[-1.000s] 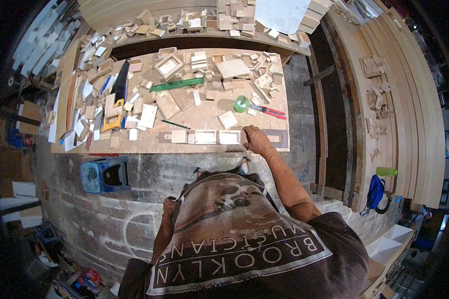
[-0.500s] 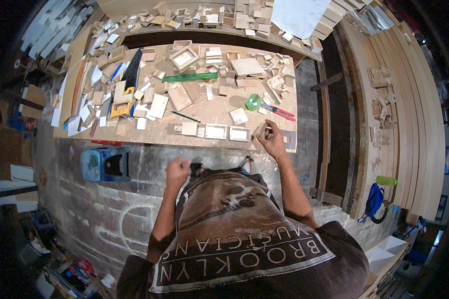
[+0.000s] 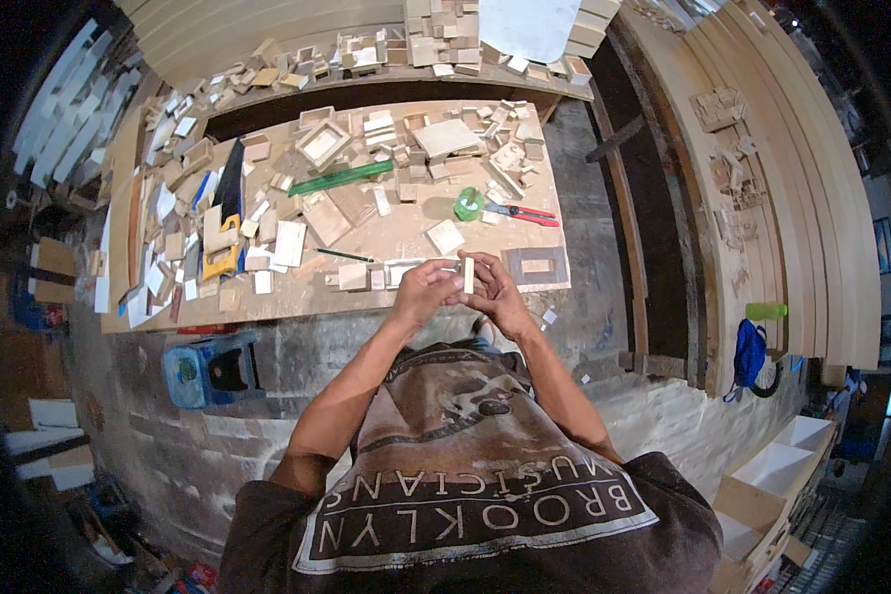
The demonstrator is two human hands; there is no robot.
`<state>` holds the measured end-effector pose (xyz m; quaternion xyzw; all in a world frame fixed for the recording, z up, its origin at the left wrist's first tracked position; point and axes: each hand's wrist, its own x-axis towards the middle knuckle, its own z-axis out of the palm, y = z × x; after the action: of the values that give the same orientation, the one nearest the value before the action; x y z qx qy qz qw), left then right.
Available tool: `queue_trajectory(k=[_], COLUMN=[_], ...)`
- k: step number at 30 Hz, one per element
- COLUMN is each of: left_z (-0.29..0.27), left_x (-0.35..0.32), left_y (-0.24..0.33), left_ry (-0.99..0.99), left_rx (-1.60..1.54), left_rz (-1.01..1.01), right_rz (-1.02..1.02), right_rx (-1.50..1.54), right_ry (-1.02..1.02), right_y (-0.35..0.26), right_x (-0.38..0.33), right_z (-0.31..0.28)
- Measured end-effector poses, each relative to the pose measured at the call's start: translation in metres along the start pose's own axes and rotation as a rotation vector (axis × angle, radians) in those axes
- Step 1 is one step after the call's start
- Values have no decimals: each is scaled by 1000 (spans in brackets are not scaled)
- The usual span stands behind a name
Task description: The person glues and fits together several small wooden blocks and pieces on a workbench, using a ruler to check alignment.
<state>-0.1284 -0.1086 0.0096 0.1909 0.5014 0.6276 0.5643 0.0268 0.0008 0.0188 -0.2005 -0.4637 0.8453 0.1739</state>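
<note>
In front of my body, at the table's near edge, both hands meet around a small pale wooden strip (image 3: 468, 275) held upright. My left hand (image 3: 426, 295) pinches it from the left with curled fingers. From the other side, my right hand (image 3: 495, 295) grips it between thumb and fingers. Just behind my left hand, small wooden boxes (image 3: 351, 276) stand in a row along the edge, partly hidden. A square wooden piece (image 3: 445, 237) lies beyond the hands, and a dark flat rectangular frame (image 3: 538, 265) is right of them.
On the wooden table (image 3: 406, 227) lie a green tape roll (image 3: 468, 205), a red-handled cutter (image 3: 523, 213), a dark pencil (image 3: 345, 254), a green ruler (image 3: 342, 176) and a yellow-handled saw (image 3: 221, 247). Wood offcuts crowd its far and left parts. A blue stool (image 3: 196, 374) stands at left.
My left hand has risen from before my body to meet my right hand, which moved left and off the table edge. Both now hold the wooden strip. The view has shifted to the right.
</note>
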Motion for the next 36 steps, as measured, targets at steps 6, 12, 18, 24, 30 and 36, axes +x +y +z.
queue_trajectory(k=[6, 12, 18, 24, 30, 36], left_z=[-11, -32, -53, -65, -65, -50], left_x=[5, -2, 24, 38, 40, 34], left_y=[-8, 12, 0, -19, -6, 13], left_ry=[134, 285, 80, 38, -48, 91], left_rx=[342, 1522, 1810, 1910, 1904, 1710], left_rz=[-34, 383, 239, 232, 164, 80], right_rz=[17, 84, 117, 121, 109, 40], right_rx=[-348, -222, -270, -232, -198, -151], right_ry=[11, 158, 173, 208, 244, 287], right_y=[7, 6, 8, 2, 10, 12], right_x=[-1, -1, -4, -13, -22, -24], right_z=[-16, -25, -36, -37, -47, -48])
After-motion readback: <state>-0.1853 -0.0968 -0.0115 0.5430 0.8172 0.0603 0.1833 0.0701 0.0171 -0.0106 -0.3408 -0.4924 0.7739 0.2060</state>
